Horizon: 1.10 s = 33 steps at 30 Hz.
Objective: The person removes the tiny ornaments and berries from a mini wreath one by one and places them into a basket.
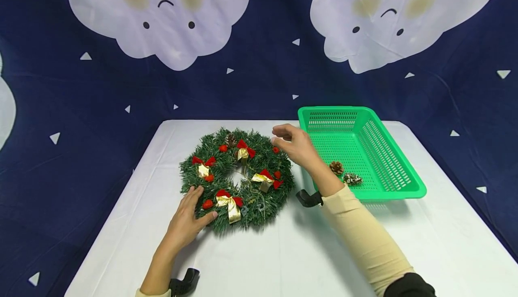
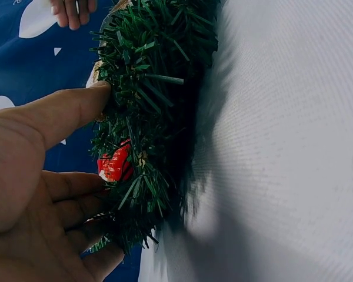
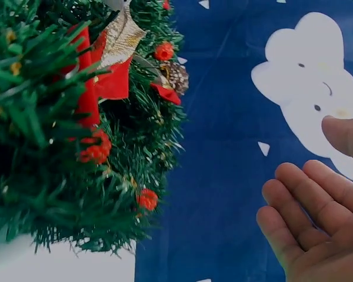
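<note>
A green wreath (image 1: 259, 207) with red-and-gold bows, red berries and a pine cone lies on the white table. My left hand (image 1: 184, 222) rests on its near left edge, fingers spread and thumb apart. In the left wrist view that thumb and the fingers (image 2: 76, 194) touch the green needles around a red berry (image 2: 116, 164). By the wreath's far right edge my right hand (image 1: 297, 146) is raised, its fingers loosely bent. Nothing shows in its palm in the right wrist view, where the hand (image 3: 317, 217) stands apart from the wreath (image 3: 41, 194).
To the right stands a green plastic basket (image 1: 404, 193) with slotted walls. Inside, near its left side, lie a brown pine cone (image 1: 336, 167) and a white-tipped pine cone (image 1: 352, 179). Behind the table (image 1: 259, 265) hangs a dark blue cloth (image 1: 251, 94) with clouds.
</note>
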Each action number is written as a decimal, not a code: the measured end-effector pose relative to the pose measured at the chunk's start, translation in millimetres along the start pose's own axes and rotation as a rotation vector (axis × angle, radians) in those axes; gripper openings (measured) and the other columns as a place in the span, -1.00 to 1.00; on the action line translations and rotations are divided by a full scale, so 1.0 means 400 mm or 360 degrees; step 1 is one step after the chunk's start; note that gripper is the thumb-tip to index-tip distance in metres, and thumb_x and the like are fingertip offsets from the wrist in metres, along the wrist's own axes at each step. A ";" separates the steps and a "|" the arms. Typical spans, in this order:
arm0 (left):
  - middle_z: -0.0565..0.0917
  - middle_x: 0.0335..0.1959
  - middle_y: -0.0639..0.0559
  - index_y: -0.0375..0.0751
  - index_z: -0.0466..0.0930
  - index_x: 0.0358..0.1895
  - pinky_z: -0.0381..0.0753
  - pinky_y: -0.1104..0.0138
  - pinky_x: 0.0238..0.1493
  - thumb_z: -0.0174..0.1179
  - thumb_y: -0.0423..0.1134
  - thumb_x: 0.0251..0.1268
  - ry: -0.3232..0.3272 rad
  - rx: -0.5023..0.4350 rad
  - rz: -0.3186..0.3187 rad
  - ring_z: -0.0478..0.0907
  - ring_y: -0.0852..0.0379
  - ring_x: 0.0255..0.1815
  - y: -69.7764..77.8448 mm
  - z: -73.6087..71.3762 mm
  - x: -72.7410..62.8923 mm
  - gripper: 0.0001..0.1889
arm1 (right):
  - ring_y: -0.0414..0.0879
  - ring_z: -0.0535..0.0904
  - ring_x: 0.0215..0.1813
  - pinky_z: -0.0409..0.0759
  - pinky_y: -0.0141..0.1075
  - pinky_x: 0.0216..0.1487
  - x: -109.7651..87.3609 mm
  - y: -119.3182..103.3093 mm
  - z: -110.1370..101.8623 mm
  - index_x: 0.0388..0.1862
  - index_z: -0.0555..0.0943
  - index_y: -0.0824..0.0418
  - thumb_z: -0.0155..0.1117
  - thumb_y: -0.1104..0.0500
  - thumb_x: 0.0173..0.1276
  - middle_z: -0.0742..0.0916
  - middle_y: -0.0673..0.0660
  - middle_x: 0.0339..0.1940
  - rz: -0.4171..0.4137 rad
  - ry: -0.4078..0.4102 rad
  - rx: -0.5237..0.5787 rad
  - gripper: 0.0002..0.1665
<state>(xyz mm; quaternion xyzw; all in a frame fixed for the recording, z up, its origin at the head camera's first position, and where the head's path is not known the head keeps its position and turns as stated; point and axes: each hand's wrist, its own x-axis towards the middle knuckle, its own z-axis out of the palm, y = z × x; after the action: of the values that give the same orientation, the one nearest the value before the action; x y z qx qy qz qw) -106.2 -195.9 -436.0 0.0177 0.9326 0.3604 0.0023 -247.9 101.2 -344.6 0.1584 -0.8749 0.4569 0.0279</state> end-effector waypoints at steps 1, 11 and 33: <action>0.02 0.52 -0.22 -0.21 0.04 0.48 0.02 -0.27 0.38 0.29 0.02 0.15 0.0000 0.0000 0.0000 -0.15 -0.22 0.55 0.000 0.000 0.000 -0.10 | 0.06 0.54 0.20 0.48 -0.11 0.24 0.006 -0.002 0.006 0.15 0.53 0.05 0.23 -0.02 0.33 0.65 0.10 0.15 -0.0008 -0.0002 0.0003 -0.56; 0.02 0.53 -0.21 -0.21 0.04 0.48 0.02 -0.26 0.39 0.29 0.01 0.15 0.0001 0.0004 -0.0004 -0.15 -0.20 0.55 0.000 -0.001 0.000 -0.11 | 0.07 0.54 0.24 0.47 -0.10 0.28 0.055 -0.018 0.057 0.17 0.52 0.10 0.26 0.01 0.31 0.66 0.12 0.15 -0.0062 0.0069 0.0006 -0.53; 0.02 0.53 -0.21 -0.20 0.03 0.48 0.03 -0.25 0.39 0.28 0.05 0.15 -0.0013 0.0015 -0.0008 -0.15 -0.20 0.56 0.000 -0.001 0.000 -0.10 | 0.04 0.41 0.37 0.41 -0.07 0.33 0.125 -0.018 0.133 0.33 0.40 0.00 0.24 -0.07 0.31 0.55 0.03 0.31 0.0017 -0.0089 -0.0060 -0.38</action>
<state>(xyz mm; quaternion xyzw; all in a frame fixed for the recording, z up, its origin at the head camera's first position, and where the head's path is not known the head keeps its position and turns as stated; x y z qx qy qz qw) -106.0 -196.2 -435.8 0.0169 0.9343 0.3559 0.0069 -287.9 41.6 -360.1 0.1661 -0.8846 0.4357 0.0040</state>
